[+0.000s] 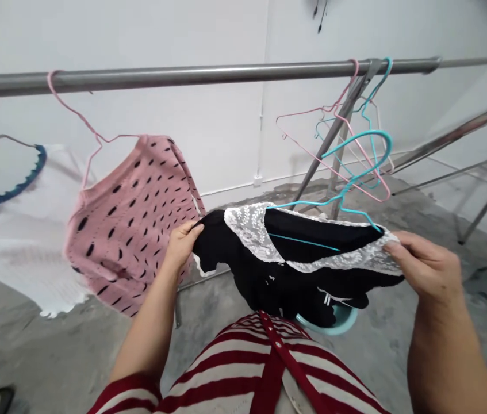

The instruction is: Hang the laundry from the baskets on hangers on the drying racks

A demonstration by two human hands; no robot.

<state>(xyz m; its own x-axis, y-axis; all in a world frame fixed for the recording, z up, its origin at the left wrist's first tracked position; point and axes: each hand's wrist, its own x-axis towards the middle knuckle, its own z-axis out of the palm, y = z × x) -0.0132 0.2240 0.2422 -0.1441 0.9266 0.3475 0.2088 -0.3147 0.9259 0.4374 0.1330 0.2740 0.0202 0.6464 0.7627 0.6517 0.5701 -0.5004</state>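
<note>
Black lace top (299, 270) on teal hanger (312, 200): L grip (180, 247), R grip (424, 267) clamped at edges.

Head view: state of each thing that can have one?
left hand: gripping black top's edge
right hand: pinching lace collar
black top with white lace collar: held up between hands, hanger inside
teal wire hanger: partly inside black top, off rail
pink knit top: hanging from rail on a pink hanger
pink wire hanger: hooked on rail, empty
teal basin: below black top, partly hidden
</note>
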